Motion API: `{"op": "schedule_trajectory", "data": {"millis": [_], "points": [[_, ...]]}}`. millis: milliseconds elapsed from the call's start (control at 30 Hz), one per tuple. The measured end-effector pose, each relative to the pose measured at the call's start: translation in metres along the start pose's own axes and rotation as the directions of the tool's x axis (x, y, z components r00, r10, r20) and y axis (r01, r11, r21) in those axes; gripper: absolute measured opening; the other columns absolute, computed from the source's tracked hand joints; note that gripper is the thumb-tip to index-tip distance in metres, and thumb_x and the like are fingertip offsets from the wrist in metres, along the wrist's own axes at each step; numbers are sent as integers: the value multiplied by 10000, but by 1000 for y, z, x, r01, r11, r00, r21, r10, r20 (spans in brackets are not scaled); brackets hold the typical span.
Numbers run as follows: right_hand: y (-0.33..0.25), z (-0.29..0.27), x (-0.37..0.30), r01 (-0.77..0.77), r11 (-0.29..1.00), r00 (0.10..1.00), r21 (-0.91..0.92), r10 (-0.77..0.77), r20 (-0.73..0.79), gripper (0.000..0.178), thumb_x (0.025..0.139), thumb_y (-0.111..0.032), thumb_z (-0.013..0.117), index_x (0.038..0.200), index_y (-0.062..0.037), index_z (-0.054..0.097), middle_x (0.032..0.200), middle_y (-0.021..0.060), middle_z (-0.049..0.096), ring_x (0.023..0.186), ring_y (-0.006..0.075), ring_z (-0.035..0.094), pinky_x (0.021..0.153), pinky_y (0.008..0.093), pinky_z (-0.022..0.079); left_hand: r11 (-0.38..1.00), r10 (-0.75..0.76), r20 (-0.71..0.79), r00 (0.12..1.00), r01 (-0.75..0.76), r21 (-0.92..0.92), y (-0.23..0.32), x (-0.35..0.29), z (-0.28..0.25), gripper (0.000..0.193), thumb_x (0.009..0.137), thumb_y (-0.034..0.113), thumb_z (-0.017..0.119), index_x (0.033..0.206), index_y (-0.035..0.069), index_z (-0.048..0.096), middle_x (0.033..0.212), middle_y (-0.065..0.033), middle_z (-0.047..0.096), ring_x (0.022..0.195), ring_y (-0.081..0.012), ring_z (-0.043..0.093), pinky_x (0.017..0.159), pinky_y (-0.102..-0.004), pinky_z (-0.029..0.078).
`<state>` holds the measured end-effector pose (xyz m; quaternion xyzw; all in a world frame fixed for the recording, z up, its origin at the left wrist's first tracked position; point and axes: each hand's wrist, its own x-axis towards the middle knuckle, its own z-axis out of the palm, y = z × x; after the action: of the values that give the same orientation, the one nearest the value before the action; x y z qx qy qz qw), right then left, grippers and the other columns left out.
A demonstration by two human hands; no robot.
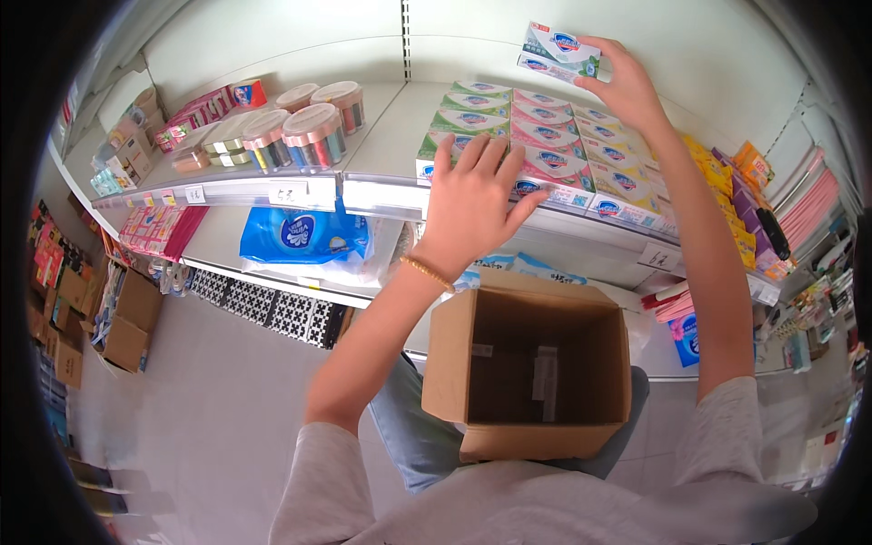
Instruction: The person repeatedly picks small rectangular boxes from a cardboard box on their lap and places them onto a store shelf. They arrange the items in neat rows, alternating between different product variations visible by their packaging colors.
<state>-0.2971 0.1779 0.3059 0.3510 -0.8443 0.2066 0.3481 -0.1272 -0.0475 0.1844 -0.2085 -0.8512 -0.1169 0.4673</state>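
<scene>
Raised above the back of the shelf, my right hand (pixel 625 84) grips a white and green soap box (pixel 551 52) between thumb and fingers. My left hand (pixel 474 193) lies with fingers spread over the front of the stacked soap boxes, touching the green boxes (pixel 468 121) and the pink boxes (pixel 548 136). Yellow soap boxes (pixel 625 182) form another row to the right of the pink ones. Between my legs, below the shelf edge, sits an open cardboard box (pixel 445 363) with its flaps folded out; pale strips show on its inside.
Clear tubs with pink lids (pixel 313 136) and small boxes stand on the left of the shelf (pixel 377 145). Yellow packets (pixel 718 191) and purple packs line the right. A blue wipes pack (pixel 304 234) lies on the lower shelf. More cartons (pixel 132 318) stand at the far left.
</scene>
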Motion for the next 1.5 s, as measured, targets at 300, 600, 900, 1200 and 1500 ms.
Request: {"op": "schedule_trajectory", "data": {"millis": [300, 600, 900, 1200, 1500], "points": [[-28, 32, -3, -50, 977, 989, 208, 19, 146, 573, 818, -227, 794, 1351, -123, 612, 1318, 113, 666, 1246, 283, 596, 1029, 393, 474, 999, -36, -111, 993, 32, -38, 1, -4, 12, 437, 905, 364, 703, 1203, 48, 660, 1247, -112, 662, 1202, -293, 595, 1065, -468, 372], [-133, 54, 17, -30, 850, 968, 526, -107, 227, 514, 862, -221, 784, 1337, -108, 622, 1294, 85, 669, 1252, 252, 591, 1116, 426, 409, 983, -104, -270, 957, 58, -173, -8, -23, -5, 468, 846, 195, 701, 1284, 69, 596, 1409, -185, 513, 1281, -385, 484, 1112, -554, 319], [-179, 85, -10, -6, 860, 944, 510, -164, 287, 445, 875, -298, 764, 1265, -107, 666, 1219, 96, 706, 1127, 279, 651, 959, 406, 508, 918, -379, -380, 844, 393, -42, -35, -63, -11, 700, 918, 283, 602, 1530, 33, 370, 1613, -281, 258, 1505, -451, 224, 1187, -633, 97], [-191, 96, -10, -86, 886, 945, 455, -72, 320, 394, 896, -340, 736, 1212, -109, 691, 1037, 115, 752, 696, 237, 689, 683, 383, 519, 883, -445, -237, 864, 468, 47, -40, -67, -17, 687, 970, 292, 577, 1571, 68, 330, 1648, -224, 239, 1523, -399, 242, 1207, -615, 98], [-175, 116, -23, 129, 960, 955, 250, -188, 229, 486, 846, -428, 723, 1228, -129, 704, 1121, 156, 721, 1163, 355, 626, 1036, 503, 433, 885, -415, -230, 881, 449, 125, -43, -75, -16, 627, 975, 395, 582, 1522, 123, 445, 1556, -234, 329, 1490, -440, 253, 1174, -649, 133]]}}
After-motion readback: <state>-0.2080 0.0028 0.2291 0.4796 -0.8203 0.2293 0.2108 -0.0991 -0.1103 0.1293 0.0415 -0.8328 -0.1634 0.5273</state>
